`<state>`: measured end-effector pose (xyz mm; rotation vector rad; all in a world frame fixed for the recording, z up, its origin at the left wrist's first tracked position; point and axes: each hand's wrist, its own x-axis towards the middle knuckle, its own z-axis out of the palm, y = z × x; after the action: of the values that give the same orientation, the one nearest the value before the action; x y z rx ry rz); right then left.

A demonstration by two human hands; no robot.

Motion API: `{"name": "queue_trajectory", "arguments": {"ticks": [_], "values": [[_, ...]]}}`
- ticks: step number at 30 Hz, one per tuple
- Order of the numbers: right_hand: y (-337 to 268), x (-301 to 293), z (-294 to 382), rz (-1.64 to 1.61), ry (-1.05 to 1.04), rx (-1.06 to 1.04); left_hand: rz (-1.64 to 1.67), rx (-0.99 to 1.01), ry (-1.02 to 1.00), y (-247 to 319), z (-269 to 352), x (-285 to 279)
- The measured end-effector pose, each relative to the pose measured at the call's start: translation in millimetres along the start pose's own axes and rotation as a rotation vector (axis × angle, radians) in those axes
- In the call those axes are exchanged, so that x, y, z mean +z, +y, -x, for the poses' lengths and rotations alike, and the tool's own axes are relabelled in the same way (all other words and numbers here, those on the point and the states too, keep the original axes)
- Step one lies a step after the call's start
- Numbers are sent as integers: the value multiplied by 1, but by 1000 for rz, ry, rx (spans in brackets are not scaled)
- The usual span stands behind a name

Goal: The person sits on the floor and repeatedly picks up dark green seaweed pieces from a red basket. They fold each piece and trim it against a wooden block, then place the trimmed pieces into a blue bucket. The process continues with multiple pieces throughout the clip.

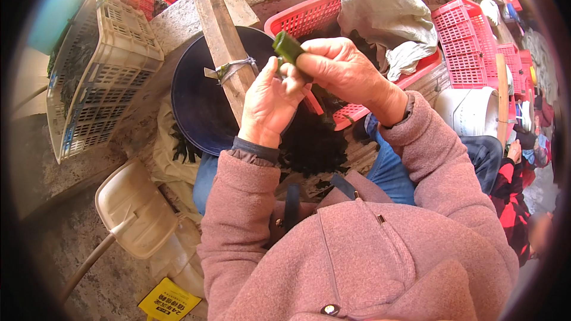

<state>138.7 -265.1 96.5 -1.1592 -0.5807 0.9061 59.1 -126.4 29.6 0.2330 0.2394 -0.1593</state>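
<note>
In my right hand (345, 69) is a folded or rolled dark green strip (287, 47), possibly kelp, pinched between thumb and fingers. My left hand (272, 102) meets it from below, its fingers curled against the strip's lower part and partly hidden. Both hands are raised over the edge of a dark blue tub (192, 93). A wooden board (223, 40) lies across this tub, with a strip of cloth (236, 69) tied around it. Beneath my hands, a dark heap of leafy material (314, 142) lies between my knees.
Ahead stands a pink-red plastic basket (308, 13) with a pale woven sack (386, 13) over it. At left are a whitish crate (127, 53) and a pale dustpan (136, 209). A white bucket (466, 109) and stacked pink crates (461, 44) stand right, near another seated person (508, 205).
</note>
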Motion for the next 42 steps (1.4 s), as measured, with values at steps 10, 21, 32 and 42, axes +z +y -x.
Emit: {"name": "queue_trajectory", "arguments": {"ticks": [10,21,32,42], "values": [[38,-32,-7,467,107,-91,-996,97,30,0,14,24],[26,-36,-5,402,-199,109,-1529,562,165,3,9,5],[46,-36,-9,-232,88,422,-1401,299,393,3,8,-1],[47,-25,-6,-226,204,294,-1893,872,265,-2,11,-6]]}}
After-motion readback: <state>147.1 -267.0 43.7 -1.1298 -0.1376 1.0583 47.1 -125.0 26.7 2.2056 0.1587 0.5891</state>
